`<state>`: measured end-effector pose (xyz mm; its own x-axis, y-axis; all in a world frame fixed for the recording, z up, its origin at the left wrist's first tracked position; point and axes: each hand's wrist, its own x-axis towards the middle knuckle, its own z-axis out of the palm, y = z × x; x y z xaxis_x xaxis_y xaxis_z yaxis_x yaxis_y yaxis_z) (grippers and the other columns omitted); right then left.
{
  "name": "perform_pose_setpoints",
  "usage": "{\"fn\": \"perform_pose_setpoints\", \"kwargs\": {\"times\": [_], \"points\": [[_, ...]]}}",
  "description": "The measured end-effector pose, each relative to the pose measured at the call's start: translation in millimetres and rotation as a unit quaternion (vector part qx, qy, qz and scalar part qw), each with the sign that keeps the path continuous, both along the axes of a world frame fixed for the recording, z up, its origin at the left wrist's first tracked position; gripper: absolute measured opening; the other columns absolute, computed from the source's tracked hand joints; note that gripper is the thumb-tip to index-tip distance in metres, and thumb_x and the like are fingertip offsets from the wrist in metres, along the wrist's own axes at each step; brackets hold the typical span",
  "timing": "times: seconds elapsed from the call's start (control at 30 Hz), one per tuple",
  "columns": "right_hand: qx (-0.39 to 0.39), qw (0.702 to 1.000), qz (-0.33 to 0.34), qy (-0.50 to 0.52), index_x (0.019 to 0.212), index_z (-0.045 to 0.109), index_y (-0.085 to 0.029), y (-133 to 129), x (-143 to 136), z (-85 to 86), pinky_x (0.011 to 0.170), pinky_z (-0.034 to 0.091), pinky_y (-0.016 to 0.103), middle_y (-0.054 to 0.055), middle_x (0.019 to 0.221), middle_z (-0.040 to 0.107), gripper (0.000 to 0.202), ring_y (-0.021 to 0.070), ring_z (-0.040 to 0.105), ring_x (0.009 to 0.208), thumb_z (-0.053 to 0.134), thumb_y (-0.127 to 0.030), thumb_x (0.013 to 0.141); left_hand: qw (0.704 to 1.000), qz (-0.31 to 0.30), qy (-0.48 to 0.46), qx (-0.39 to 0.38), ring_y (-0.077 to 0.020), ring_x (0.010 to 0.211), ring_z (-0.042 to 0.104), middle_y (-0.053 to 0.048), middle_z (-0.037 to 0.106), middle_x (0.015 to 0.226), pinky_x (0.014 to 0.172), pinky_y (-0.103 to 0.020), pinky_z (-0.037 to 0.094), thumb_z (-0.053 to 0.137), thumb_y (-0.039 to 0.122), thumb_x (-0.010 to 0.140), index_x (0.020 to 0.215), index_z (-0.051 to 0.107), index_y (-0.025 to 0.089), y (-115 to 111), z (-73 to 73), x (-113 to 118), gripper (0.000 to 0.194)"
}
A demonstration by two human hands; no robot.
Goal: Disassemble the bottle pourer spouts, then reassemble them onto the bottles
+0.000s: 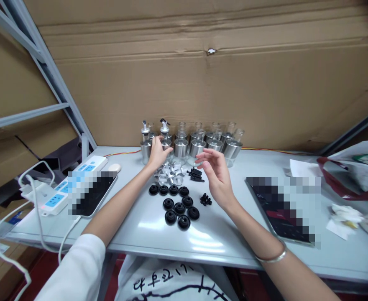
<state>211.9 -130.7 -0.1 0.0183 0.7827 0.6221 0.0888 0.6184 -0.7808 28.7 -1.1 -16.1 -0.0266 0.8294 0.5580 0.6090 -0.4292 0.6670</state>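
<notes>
My left hand [159,154] is at a glass bottle with a steel sleeve [166,145] in the front row, fingers on its left side and thumb to the right. A silver pourer top with a black tip [164,126] stands on this bottle. At its left is another bottle [146,150] with a pourer fitted. My right hand [217,177] is raised over the table, fingers apart and nothing in it. Between my hands lie silver pourer parts [171,173] and slim black pieces [195,174]. Nearer me are round black stoppers [179,208] and a cluster of tiny black caps [205,199].
Several open-necked bottles [214,145] stand in two rows before a cardboard wall [203,92]. A white power strip [77,179] and a phone [96,194] are at left. Another dark-screened device [281,211] lies at right, near crumpled tissue [345,215] and a bag [359,175].
</notes>
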Motion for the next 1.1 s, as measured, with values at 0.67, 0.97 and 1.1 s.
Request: {"fn": "perform_pose_setpoints", "kwargs": {"times": [0.67, 0.97, 1.1], "points": [[-0.029, 0.961, -0.013, -0.274, 0.088, 0.060, -0.020, 6, 0, -4.4, 0.078, 0.049, 0.036, 0.006, 0.088, 0.063, 0.010, 0.0198, 0.059, 0.086, 0.052, -0.026, 0.086, 0.992, -0.066, 0.091, 0.052, -0.0200, 0.109, 0.051, -0.008, 0.053, 0.113, 0.096, -0.038, 0.042, 0.043, 0.025, 0.091, 0.114, 0.047, 0.018, -93, -1.2, -27, 0.024], [-0.054, 0.903, 0.091, -0.416, 0.105, 0.064, -0.018, 6, 1, -14.3, 0.102, 0.038, 0.043, 0.013, 0.122, 0.057, 0.041, 0.0240, 0.048, 0.120, 0.031, -0.040, 0.095, 0.924, -0.204, 0.322, 0.023, -0.0202, 0.101, 0.048, -0.005, 0.059, 0.102, 0.087, -0.037, 0.036, 0.033, 0.034, 0.097, 0.094, 0.055, 0.018, -103, 9.2, -30, 0.027], [-0.073, 0.904, 0.100, -0.410, 0.108, 0.065, -0.019, 8, 1, -18.0, 0.104, 0.037, 0.045, 0.013, 0.124, 0.058, 0.044, 0.0247, 0.048, 0.121, 0.031, -0.044, 0.095, 0.906, -0.221, 0.361, 0.030, -0.0197, 0.098, 0.050, -0.006, 0.060, 0.100, 0.085, -0.035, 0.037, 0.033, 0.032, 0.097, 0.098, 0.055, 0.017, -108, 10.5, -28, 0.026]]}}
